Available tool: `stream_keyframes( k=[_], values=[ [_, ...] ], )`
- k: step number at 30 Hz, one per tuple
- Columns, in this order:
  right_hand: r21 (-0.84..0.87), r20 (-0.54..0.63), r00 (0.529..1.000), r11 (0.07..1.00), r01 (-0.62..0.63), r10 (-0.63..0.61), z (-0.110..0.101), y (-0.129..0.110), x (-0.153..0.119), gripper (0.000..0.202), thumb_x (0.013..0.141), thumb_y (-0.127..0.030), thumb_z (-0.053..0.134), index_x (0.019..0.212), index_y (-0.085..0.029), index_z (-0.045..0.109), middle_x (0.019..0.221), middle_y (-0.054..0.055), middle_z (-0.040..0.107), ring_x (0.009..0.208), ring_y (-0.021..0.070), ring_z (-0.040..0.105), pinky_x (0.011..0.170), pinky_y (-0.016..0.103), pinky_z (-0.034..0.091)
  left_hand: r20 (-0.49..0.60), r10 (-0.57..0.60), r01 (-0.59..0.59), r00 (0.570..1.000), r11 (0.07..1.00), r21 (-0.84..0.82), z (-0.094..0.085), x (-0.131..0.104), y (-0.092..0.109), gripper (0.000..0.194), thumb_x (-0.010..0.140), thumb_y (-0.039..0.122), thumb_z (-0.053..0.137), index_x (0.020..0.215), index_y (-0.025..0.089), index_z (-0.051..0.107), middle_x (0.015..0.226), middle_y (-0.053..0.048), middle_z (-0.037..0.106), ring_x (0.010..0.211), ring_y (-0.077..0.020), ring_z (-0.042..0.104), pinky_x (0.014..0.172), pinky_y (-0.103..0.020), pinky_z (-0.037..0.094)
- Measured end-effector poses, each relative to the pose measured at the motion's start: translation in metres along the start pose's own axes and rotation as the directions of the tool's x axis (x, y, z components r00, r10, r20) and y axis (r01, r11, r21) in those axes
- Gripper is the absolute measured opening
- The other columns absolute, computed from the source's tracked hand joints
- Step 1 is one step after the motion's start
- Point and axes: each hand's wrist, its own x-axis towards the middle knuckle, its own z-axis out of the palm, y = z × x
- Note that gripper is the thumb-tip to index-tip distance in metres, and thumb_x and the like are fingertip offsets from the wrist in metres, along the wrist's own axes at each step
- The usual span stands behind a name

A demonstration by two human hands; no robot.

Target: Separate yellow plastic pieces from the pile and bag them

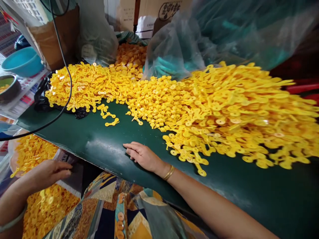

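Observation:
My right hand (142,156) rests on the dark green table (99,146), its fingers stretched to the left and nothing in them. Beyond it lies a long heap of small yellow plastic parts (159,99), with a few loose linked pieces (109,116) on the near side. My left hand (47,174) hovers past the table's left edge, above yellow parts in a container (50,205) below. Its fingers are extended and hold nothing visible. Another bag of yellow parts (35,151) is just behind the left hand.
A black cable (70,83) hangs in a loop at the left. Clear plastic bags (174,49) and a cardboard box (127,16) stand behind the heap. A blue basin (23,61) and a metal bowl (11,91) are at the far left.

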Motion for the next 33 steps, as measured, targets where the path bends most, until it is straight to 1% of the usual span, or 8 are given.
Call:
stream_keyframes(
  k=[3,7,10,12,16,20,25,33],
  values=[
    [0.059,0.039,0.999,0.997,-0.040,0.038,-0.002,-0.003,0.014,0.033,0.095,-0.036,0.049,0.116,-0.019,0.069,0.104,0.006,0.067,0.057,0.0076,0.061,0.058,0.023,0.052,-0.105,0.062,-0.041,0.993,0.982,0.186,0.000,0.028,0.005,0.034,0.091,0.045,0.050,0.114,0.027,0.069,0.105,-0.005,0.071,0.097,-0.0231,0.065,0.088,-0.032,0.049],
    [0.138,0.054,0.994,0.985,-0.105,0.098,0.001,-0.005,0.017,0.033,0.095,-0.036,0.049,0.113,-0.019,0.070,0.105,0.007,0.066,0.056,0.0070,0.061,0.048,0.020,0.048,-0.344,0.292,-0.167,0.892,0.922,0.351,0.029,0.135,0.026,0.042,0.093,0.037,0.049,0.130,0.020,0.057,0.112,-0.012,0.063,0.106,-0.0251,0.059,0.095,-0.037,0.046],
    [0.170,0.037,0.992,0.978,-0.124,0.119,0.006,-0.002,0.011,0.033,0.094,-0.036,0.048,0.113,-0.019,0.069,0.106,0.007,0.065,0.059,0.0086,0.063,0.043,0.019,0.046,-0.399,0.313,-0.123,0.862,0.892,0.434,0.044,0.196,0.037,0.036,0.090,0.035,0.055,0.123,0.019,0.061,0.109,-0.013,0.060,0.106,-0.0273,0.056,0.091,-0.039,0.047],
    [0.139,0.000,0.995,0.985,-0.099,0.100,0.007,0.000,0.009,0.033,0.095,-0.036,0.046,0.115,-0.020,0.068,0.105,0.007,0.065,0.061,0.0096,0.064,0.044,0.020,0.048,-0.391,0.306,-0.108,0.868,0.885,0.452,0.050,0.212,0.041,0.026,0.091,0.033,0.054,0.111,0.019,0.065,0.106,-0.013,0.060,0.104,-0.0274,0.056,0.088,-0.039,0.047],
    [-0.232,-0.269,0.961,0.973,0.006,-0.070,-0.009,0.004,0.018,0.031,0.097,-0.031,0.047,0.121,-0.020,0.064,0.108,0.009,0.065,0.092,0.0176,0.066,0.079,0.029,0.055,-0.303,0.363,-0.260,0.881,0.907,0.330,0.057,0.200,0.048,0.020,0.092,0.029,0.053,0.106,0.018,0.062,0.099,-0.009,0.063,0.094,-0.0227,0.060,0.084,-0.035,0.048],
    [-0.585,-0.487,0.873,0.755,-0.295,-0.037,-0.041,0.010,0.042,0.030,0.096,-0.033,0.049,0.119,-0.017,0.062,0.113,0.014,0.063,0.106,0.0253,0.059,0.087,0.035,0.049,-0.221,0.407,-0.391,0.887,0.914,0.114,0.062,0.171,0.057,0.021,0.092,0.030,0.054,0.108,0.021,0.063,0.096,-0.004,0.065,0.083,-0.0167,0.061,0.077,-0.029,0.048],
    [-0.741,-0.402,0.914,0.570,-0.355,0.047,-0.055,0.017,0.063,0.025,0.096,-0.036,0.051,0.099,-0.015,0.066,0.104,0.014,0.062,0.101,0.0261,0.057,0.079,0.033,0.044,-0.225,0.469,-0.457,0.854,0.883,0.106,0.058,0.149,0.067,0.023,0.092,0.023,0.051,0.110,0.022,0.065,0.093,-0.004,0.064,0.087,-0.0159,0.061,0.079,-0.028,0.047],
    [-0.709,-0.312,0.944,0.688,-0.155,-0.109,-0.044,0.017,0.039,0.020,0.097,-0.028,0.048,0.096,-0.018,0.065,0.096,0.007,0.065,0.092,0.0185,0.059,0.079,0.028,0.043,-0.307,0.448,-0.381,0.839,0.889,0.255,0.050,0.139,0.072,0.015,0.089,0.020,0.050,0.095,0.019,0.065,0.088,-0.003,0.063,0.080,-0.0155,0.060,0.074,-0.029,0.045]
  ],
)
